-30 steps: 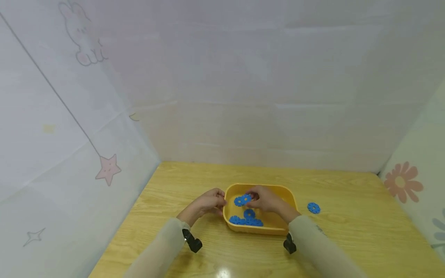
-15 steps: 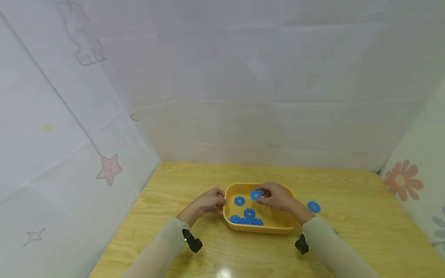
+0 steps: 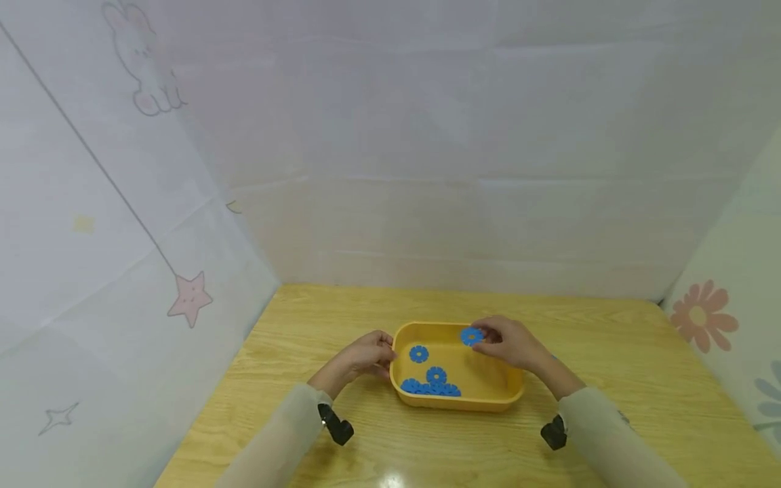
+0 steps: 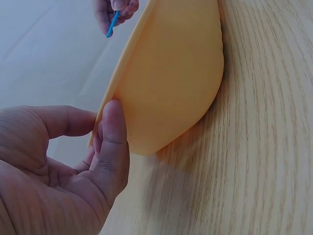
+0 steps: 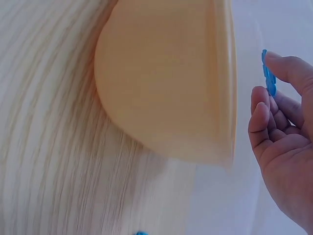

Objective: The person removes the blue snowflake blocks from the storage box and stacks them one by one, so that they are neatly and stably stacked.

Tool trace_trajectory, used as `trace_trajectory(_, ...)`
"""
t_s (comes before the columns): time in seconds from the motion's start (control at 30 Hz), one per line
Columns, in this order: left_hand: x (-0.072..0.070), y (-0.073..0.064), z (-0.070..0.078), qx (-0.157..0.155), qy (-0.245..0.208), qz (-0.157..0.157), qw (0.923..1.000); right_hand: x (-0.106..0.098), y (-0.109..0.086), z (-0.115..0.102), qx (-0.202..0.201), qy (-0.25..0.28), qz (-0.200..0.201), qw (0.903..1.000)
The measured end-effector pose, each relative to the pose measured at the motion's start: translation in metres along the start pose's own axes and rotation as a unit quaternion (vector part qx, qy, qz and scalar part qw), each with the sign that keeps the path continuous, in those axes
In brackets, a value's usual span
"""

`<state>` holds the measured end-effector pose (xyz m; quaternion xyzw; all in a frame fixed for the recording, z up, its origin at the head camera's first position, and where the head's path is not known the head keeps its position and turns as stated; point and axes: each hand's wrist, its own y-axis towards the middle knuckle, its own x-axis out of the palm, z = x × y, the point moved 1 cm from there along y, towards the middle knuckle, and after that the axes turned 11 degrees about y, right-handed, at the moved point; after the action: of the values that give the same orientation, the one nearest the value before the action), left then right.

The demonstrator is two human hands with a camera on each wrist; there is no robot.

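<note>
A yellow plastic tray stands on the table with several blue snowflake discs inside, most of them heaped along its near left side. My left hand pinches the tray's left rim; the left wrist view shows thumb and fingers on either side of the rim. My right hand pinches one blue snowflake disc by its edge, above the tray's far right part. In the right wrist view that disc is seen edge-on between thumb and fingers, higher than the rim.
Another blue snowflake disc lies on the wooden table to the right of the tray, mostly hidden behind the right forearm. Its edge peeks into the right wrist view. Printed cloth walls enclose the table at the back and sides.
My right hand has lifted a snowflake disc from beside another in the tray and carried it rightward. The left hand has stayed on the rim.
</note>
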<state>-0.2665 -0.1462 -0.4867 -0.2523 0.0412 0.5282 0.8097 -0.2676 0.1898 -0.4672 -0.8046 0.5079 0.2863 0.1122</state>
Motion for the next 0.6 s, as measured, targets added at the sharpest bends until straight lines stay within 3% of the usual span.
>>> trace_trajectory(0.17,0.000,-0.001,0.000,0.001,-0.003,0.003,1.0000,-0.013,-0.010,0.004,0.005,0.008,0.023,0.9997)
trace_trajectory(0.6,-0.001,0.002,-0.001,0.002,0.001,-0.003,1.0000,-0.040,-0.038,0.025,0.018,-0.032,0.063,0.9973)
